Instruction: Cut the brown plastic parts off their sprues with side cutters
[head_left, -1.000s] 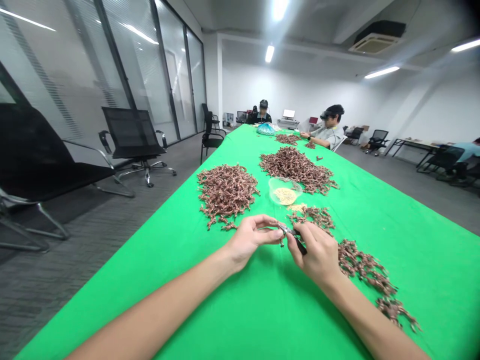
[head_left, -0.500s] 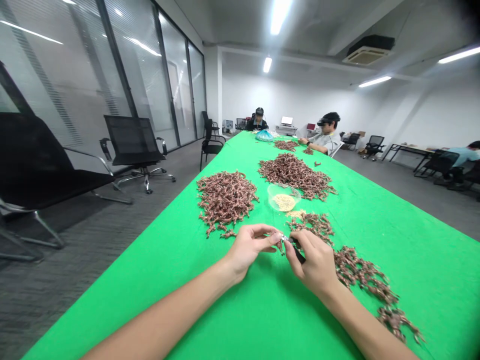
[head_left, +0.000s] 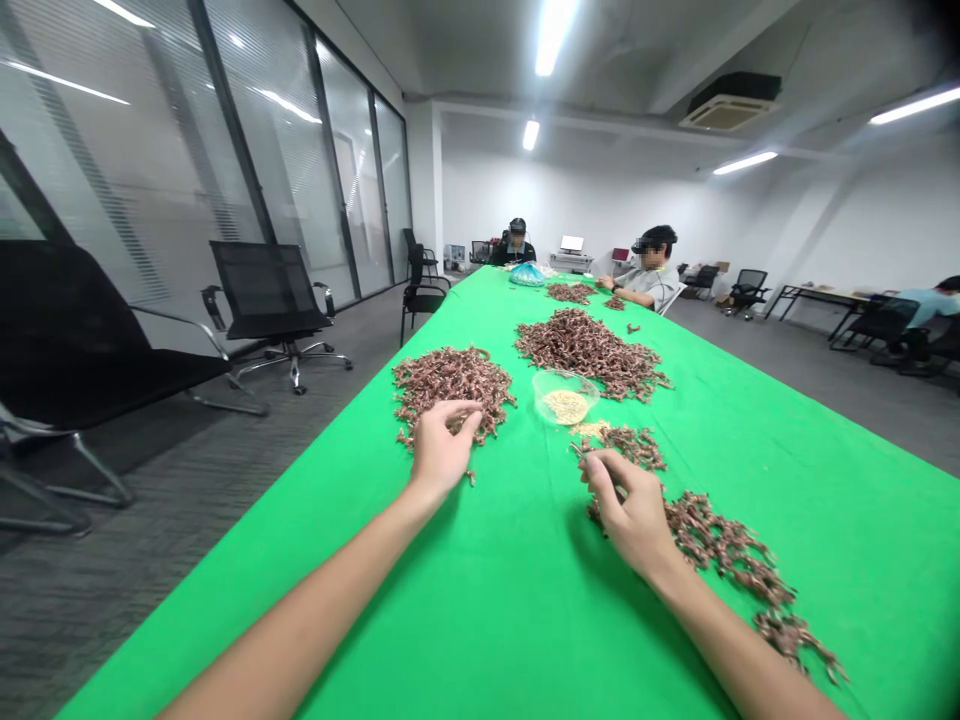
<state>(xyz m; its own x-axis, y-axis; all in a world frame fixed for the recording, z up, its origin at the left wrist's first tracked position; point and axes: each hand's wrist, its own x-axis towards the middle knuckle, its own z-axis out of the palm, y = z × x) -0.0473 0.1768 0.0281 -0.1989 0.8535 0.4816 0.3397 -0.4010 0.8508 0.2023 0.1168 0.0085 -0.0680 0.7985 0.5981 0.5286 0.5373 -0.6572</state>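
My left hand (head_left: 442,448) is at the near right side of a heap of small brown, limbed pieces (head_left: 450,375). Its thumb and forefinger come together over the heap; whatever lies between them is too small to make out. One brown piece (head_left: 471,478) shows just under the hand. My right hand (head_left: 634,510) is closed around a slim tool (head_left: 579,450) with a metal tip, like small pliers, mostly hidden by the fingers. Below and beside that hand spreads a loose row of similar brown pieces (head_left: 720,545).
A clear bowl (head_left: 566,398) holds pale yellow bits, with more spilled beside it (head_left: 591,430). Behind stands a larger brown heap (head_left: 589,350). Green cloth (head_left: 465,620) covers the long table. Two people sit at its far part, near a blue bag (head_left: 527,274). Black chairs (head_left: 266,290) stand left.
My left hand has moved left and away from the right hand to the left heap. The two hands were together over a small brown piece; my right hand stays near its place with the tool.
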